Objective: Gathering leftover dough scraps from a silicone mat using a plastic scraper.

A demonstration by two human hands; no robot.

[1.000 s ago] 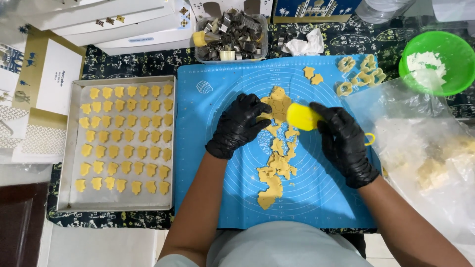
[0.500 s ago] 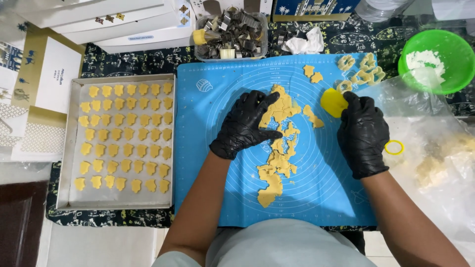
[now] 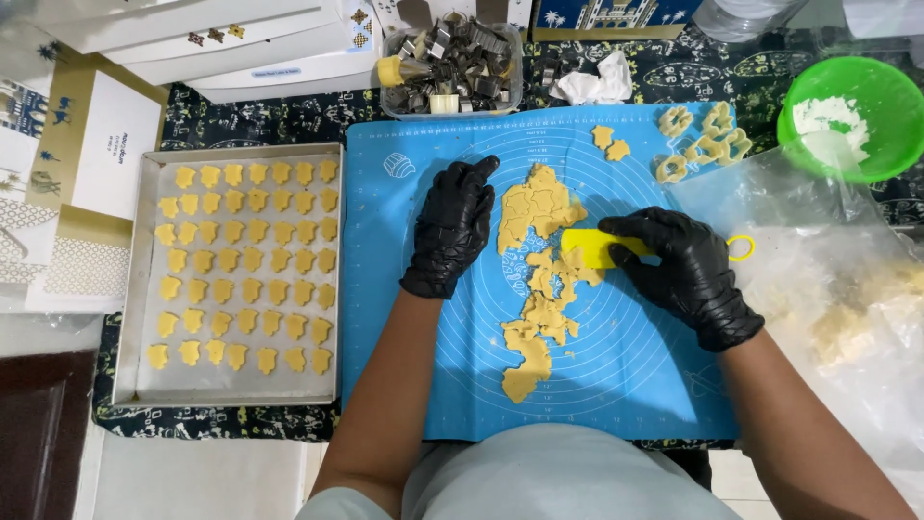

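I see both hands in black gloves over a blue silicone baking mat that lies on the counter.

Right hand: its fingers are closed around a yellow plastic dough scraper. The scraper's edge rests on the rolled yellow dough sheet, at its right side near the middle.

Left hand: it holds nothing. The palm lies flat on the mat with the fingers spread, and the fingertips reach the upper left edge of the dough.

Dough sheet: it runs down the centre of the mat as an uneven strip, wide at the top and narrow at the bottom, with cut-out holes through it. Its upper part shows pressed shape outlines.

Surroundings:
- A rectangular metal baking tray sits left of the mat, just beside it. It carries rows of small yellow cut dough shapes.
- A clear plastic tub of metal cookie cutters stands beyond the top edge of the mat.
- Loose dough trimmings lie at the mat's upper right corner.
- A green bowl with white flour stands at the far right.
- A clear plastic bag holding pale dough lies right of the mat.
- A small yellow ring sits just beside the right hand's knuckles.
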